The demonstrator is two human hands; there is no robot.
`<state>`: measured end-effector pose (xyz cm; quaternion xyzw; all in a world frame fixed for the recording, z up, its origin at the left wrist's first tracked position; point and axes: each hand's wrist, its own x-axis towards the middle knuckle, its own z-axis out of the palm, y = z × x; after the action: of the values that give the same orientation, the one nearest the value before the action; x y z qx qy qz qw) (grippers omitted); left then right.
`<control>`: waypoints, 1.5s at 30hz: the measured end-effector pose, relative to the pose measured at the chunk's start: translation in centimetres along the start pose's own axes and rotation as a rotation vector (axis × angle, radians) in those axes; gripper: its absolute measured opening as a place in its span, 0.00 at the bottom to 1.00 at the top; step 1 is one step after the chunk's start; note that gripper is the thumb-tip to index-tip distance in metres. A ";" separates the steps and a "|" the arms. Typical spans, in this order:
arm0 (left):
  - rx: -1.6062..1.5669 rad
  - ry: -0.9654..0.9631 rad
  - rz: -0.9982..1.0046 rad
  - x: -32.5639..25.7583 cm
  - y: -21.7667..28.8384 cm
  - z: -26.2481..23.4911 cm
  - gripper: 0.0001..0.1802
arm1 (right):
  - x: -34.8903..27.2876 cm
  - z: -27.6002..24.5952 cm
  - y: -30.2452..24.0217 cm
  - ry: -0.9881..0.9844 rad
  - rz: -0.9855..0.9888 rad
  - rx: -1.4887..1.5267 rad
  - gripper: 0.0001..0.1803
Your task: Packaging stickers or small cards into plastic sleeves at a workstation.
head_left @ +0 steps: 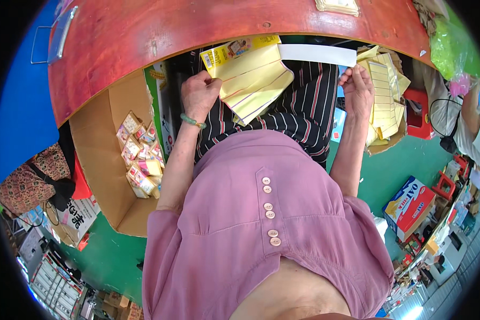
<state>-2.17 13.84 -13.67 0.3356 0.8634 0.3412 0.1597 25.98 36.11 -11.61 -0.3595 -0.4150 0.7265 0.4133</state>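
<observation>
With the left hand (199, 92) pinching the yellow flat cartons (253, 80), the right hand (356, 88) gripping the white strip (317, 54) should probably keep it taut and level.

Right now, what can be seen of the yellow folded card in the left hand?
The yellow folded card looks like thin printed cardboard, pale yellow with fine lines and creases, a brighter printed flap at its top. It lies partly unfolded and tilted over the lap, below the red table edge. The left hand pinches its left edge; a white strip held by the right hand meets its upper right corner.
</observation>
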 end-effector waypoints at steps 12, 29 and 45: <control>0.060 -0.011 -0.006 -0.2 0.8 0.8 0.10 | -2.8 -4.5 -4.3 0.115 -0.158 0.122 0.05; -0.015 -0.178 -0.011 -0.3 2.9 2.5 0.10 | -6.3 2.6 -4.8 -0.089 -0.090 -0.087 0.08; -0.990 -0.667 -0.123 -4.7 14.6 -3.7 0.24 | -8.5 11.1 -4.7 -0.430 -0.536 -1.002 0.07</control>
<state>6.24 16.72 -0.67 0.2598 0.5229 0.5692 0.5789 21.22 26.60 -1.47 -0.2383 -0.8568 0.3696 0.2692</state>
